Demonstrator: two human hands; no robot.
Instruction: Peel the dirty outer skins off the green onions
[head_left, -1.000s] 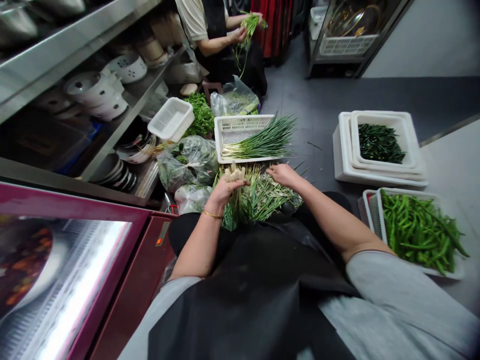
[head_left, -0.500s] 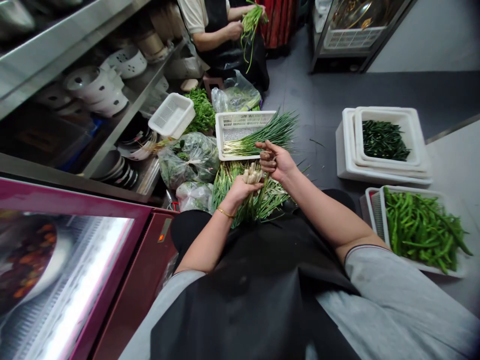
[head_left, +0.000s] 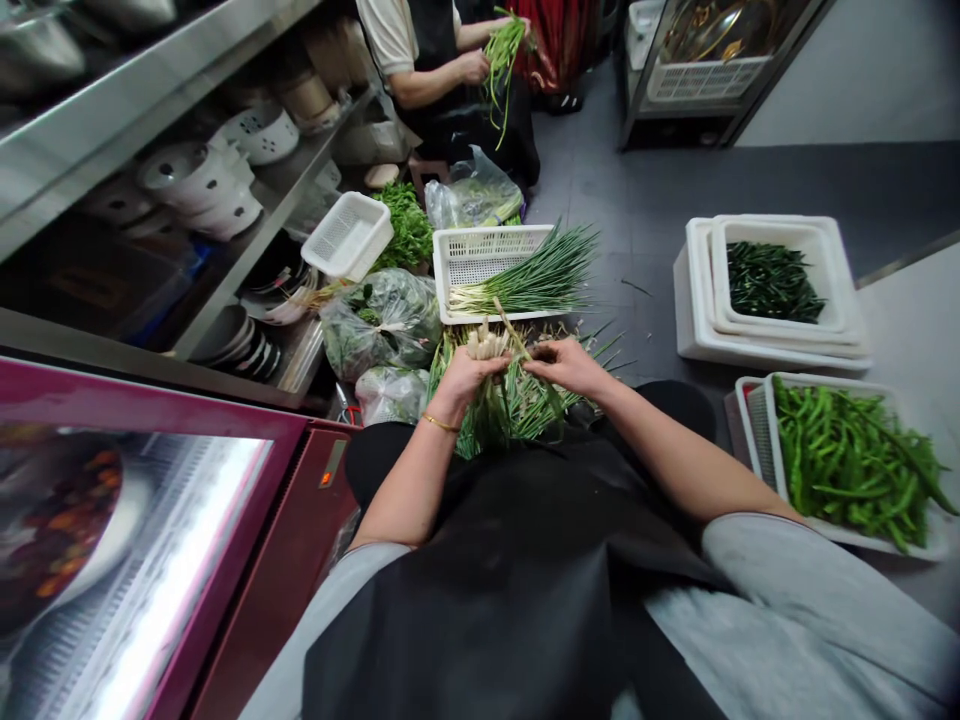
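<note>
My left hand (head_left: 466, 380), with a bracelet at the wrist, is closed round a bunch of scallions (head_left: 486, 345), white root ends upward and green leaves hanging down. Beside it my right hand (head_left: 568, 366) pinches a single scallion (head_left: 511, 328) that slants up and left between the two hands. The fingertips look dirty. Below both hands spreads a loose pile of scallions (head_left: 536, 415). Just beyond stands a white perforated basket (head_left: 491, 236), in which long scallions (head_left: 544, 272) lie with their green tops over the right rim.
Bagged greens (head_left: 382, 320) and a small white basket (head_left: 349, 235) lie left, beside steel shelves (head_left: 225, 285). On the right are stacked white tubs (head_left: 694, 300) and a basket of green peppers (head_left: 855, 460). Opposite, a co-worker (head_left: 427, 85) holds green stalks.
My right hand has come down and turned inward, its raised fingers now closed on a single scallion. My left hand has shifted slightly left with the bunch.
</note>
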